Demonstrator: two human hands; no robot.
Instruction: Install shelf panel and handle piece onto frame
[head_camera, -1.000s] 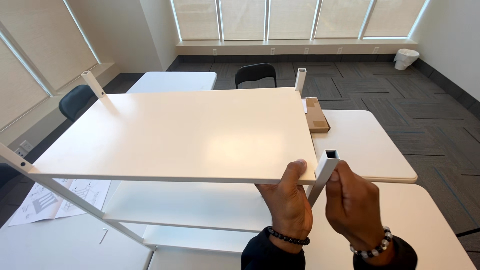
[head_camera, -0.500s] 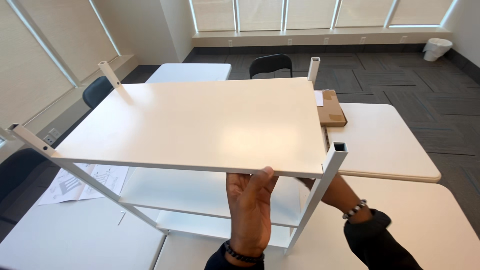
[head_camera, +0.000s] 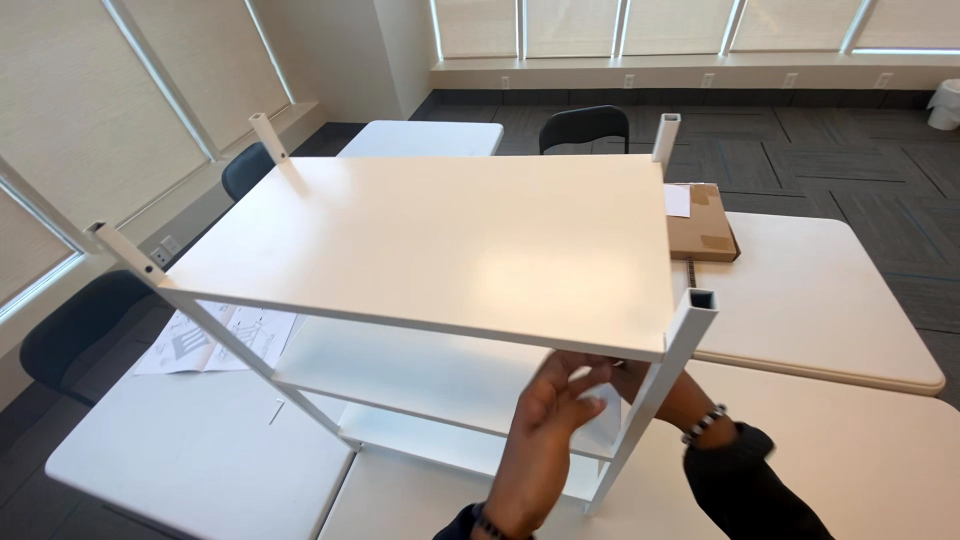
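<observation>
1. Head view: a meeting room with grey carpet, blinds on the windows and white folding tables (head_camera: 830, 300).
2. A white metal shelf unit (head_camera: 440, 240) with square tube legs stands on the near table.
3. The left hand (head_camera: 545, 430), fingers spread, reaches beneath the top shelf.
4. The right hand (head_camera: 675, 395) sits behind the near leg, grip unclear.
5. A flat brown cardboard box (head_camera: 700, 225) and paper instruction sheets (head_camera: 215, 335) lie nearby.

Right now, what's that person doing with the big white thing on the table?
A person is working on a white metal shelf unit that stands on a white table. Both hands reach under the top shelf near the front right post: the left hand is in front, the right hand partly hidden behind the post. What the fingers grip is too blurred to tell. Paper instructions lie on the table, and a cardboard box sits behind.
</observation>
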